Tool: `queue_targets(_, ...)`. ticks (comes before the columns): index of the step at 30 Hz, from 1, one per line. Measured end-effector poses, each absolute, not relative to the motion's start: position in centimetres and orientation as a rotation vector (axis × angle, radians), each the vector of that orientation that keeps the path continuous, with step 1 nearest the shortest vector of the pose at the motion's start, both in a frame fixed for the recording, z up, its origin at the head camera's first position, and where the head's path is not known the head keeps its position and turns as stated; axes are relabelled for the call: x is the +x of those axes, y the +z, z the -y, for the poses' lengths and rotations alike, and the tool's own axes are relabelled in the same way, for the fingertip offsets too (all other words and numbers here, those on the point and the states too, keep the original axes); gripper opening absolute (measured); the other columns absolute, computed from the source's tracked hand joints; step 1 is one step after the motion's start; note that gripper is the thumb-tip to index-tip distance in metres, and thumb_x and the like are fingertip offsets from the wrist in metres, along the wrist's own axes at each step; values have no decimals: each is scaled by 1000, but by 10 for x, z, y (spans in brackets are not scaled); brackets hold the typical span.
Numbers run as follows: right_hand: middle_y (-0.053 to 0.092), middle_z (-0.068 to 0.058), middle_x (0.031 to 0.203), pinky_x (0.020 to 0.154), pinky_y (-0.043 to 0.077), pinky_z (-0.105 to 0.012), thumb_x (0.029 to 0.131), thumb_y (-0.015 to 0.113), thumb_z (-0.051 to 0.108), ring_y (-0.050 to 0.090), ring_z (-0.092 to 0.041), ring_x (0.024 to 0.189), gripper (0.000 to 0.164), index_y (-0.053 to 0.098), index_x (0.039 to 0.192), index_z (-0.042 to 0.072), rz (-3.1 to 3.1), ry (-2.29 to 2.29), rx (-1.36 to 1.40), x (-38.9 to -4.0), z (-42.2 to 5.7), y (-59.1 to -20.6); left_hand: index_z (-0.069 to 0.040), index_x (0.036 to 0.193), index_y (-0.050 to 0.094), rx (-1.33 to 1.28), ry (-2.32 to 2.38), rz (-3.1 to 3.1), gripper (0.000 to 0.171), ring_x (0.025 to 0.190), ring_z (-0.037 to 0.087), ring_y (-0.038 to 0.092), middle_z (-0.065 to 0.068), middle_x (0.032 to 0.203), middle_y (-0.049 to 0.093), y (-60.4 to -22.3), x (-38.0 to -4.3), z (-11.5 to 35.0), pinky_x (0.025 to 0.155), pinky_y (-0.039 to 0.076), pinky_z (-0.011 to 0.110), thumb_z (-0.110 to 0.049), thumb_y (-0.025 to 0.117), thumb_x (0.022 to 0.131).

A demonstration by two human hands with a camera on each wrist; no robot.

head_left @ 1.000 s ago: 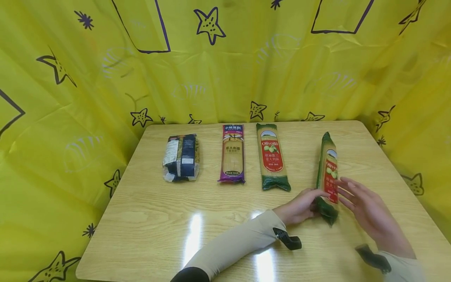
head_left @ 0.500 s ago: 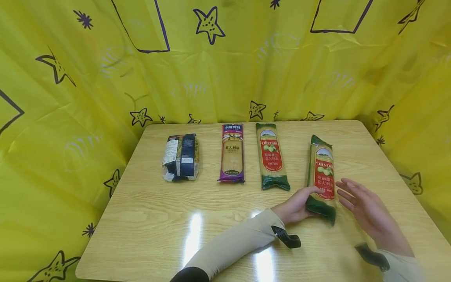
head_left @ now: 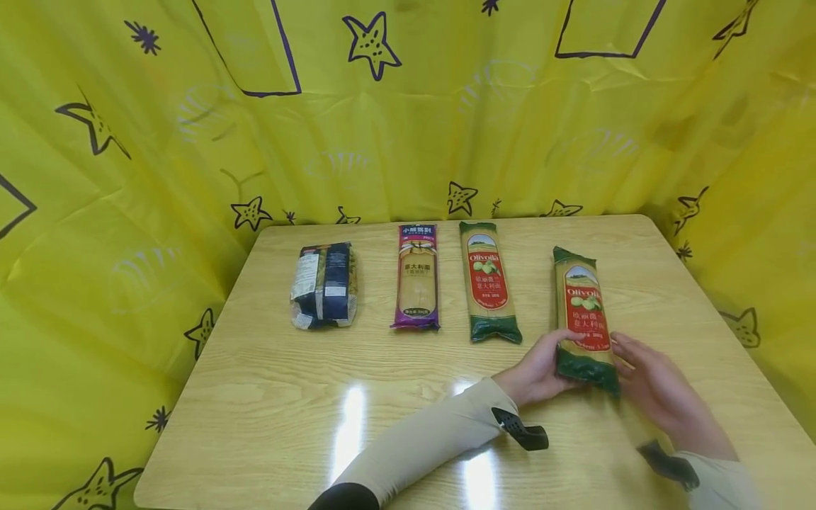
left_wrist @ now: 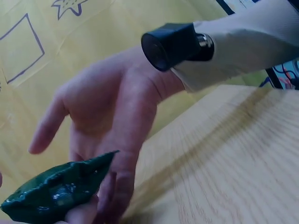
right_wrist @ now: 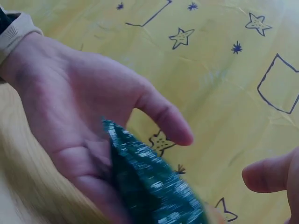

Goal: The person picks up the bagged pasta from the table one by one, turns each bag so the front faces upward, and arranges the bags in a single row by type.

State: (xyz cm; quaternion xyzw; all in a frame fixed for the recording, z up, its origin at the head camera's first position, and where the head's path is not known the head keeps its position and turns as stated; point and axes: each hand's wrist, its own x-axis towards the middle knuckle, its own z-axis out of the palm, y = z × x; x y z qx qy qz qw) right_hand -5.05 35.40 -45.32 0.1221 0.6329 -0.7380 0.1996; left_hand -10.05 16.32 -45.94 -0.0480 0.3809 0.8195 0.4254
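Observation:
My left hand holds a green-ended spaghetti pack with a red label near its lower left edge, thumb over the front. The pack is tilted up off the table at the right. Close against its lower right side is my right hand, fingers extended; whether they touch the pack is hard to tell. In the left wrist view, the right hand shows its palm beside the pack's green end. The right wrist view has the left hand's palm behind the crinkled green end.
Lying in a row on the wooden table are a similar green-ended spaghetti pack, a purple-ended spaghetti pack and a navy pasta bag. A yellow patterned curtain borders the back and sides.
The spaghetti pack in my left hand has turned from nearly edge-on to face up and shifted slightly left. My right hand has come closer to its side.

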Motion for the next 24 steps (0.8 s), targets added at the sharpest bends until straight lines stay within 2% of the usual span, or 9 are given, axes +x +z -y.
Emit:
queue_targets(1,-21,-14,173,132,17,-45,112,30,47,-8,-44,160,45,25,155,36,-1767,-2043,330,-51,-353,-453,-12,144,52,-122,2054,-940,50,145,35,49,11,141,61,-458,-100,-164,126,32,55,-28,53,98)
queue_targets(3,-21,-14,173,123,37,-30,112,28,47,-5,-43,160,46,25,157,37,-1771,-2013,287,-50,-352,-453,-12,145,52,-124,2064,-926,50,144,34,49,11,140,61,-457,-101,-164,127,32,55,-29,53,97)
queue_targets(5,-20,-16,173,103,50,-18,112,28,46,27,-28,156,61,8,166,25,-1774,-2001,264,-50,-352,-453,-12,143,53,-128,2066,-937,50,143,32,51,10,139,62,-456,-101,-165,127,32,53,-30,54,96)
queue_targets(8,-22,-22,169,96,53,-14,113,27,45,54,-5,135,78,-16,161,3,-1724,-2031,234,-50,-349,-453,-12,140,55,-146,2060,-998,49,137,28,55,7,136,64,-456,-100,-165,126,34,52,-31,55,95)
queue_targets(10,13,-16,173,96,55,-17,113,28,43,61,9,111,78,-19,159,1,-1685,-2074,234,-50,-349,-454,-12,137,57,-169,2052,-1043,47,132,25,59,6,133,66,-455,-99,-165,124,36,50,-31,57,94)
queue_targets(14,42,5,161,98,56,-20,113,28,39,64,5,112,77,-22,158,2,-1616,-2125,192,-48,-349,-455,-13,134,59,-155,2028,-1088,44,126,22,62,4,130,68,-455,-97,-163,121,38,46,-31,58,94)
queue_targets(20,-12,-12,173,98,55,-18,113,27,39,62,7,114,77,-26,158,5,-1619,-2120,183,-49,-354,-453,-16,133,60,-96,1979,-1118,41,124,21,63,3,131,69,-454,-96,-157,119,41,45,-33,56,95)
queue_targets(21,-28,-15,167,98,54,-17,113,26,40,59,0,126,77,-27,158,5,-1633,-2105,174,-49,-355,-452,-16,132,61,-91,1972,-1120,41,123,20,63,3,131,69,-454,-96,-156,119,41,45,-33,56,95)
queue_targets(24,-35,-19,163,95,52,-14,113,22,44,28,-29,157,77,-28,158,6,-1679,-2064,173,-49,-358,-448,-16,131,60,-88,1972,-1116,39,120,20,63,3,128,68,-453,-97,-153,118,42,45,-31,56,95)
